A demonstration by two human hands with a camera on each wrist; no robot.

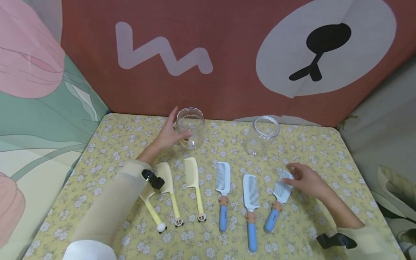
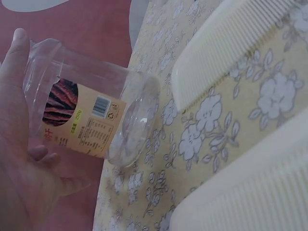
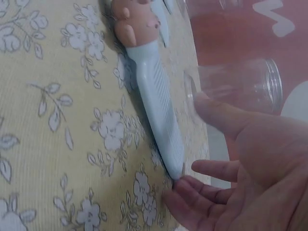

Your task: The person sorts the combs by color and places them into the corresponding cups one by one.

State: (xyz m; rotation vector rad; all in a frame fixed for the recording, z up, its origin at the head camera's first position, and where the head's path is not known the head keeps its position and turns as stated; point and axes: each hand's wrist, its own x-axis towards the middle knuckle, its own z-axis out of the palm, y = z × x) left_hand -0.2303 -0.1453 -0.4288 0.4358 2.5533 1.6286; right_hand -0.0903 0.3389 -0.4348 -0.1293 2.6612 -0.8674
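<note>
Clear labelled jar, pale-blue comb

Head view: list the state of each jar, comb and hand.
Labelled round clear plastic jar, upright, empty
Rightmost round clear plastic jar, upright, empty, uncapped
Three cream-and-yellow plastic combs, lying down
Three light-blue plastic combs, lying down
Left hand, thumb and fingers apart, by labelled jar
Right hand, thumb and fingers apart, by rightmost comb

Cloth-walled booth: cartoon backdrop, flowered tablecloth
</note>
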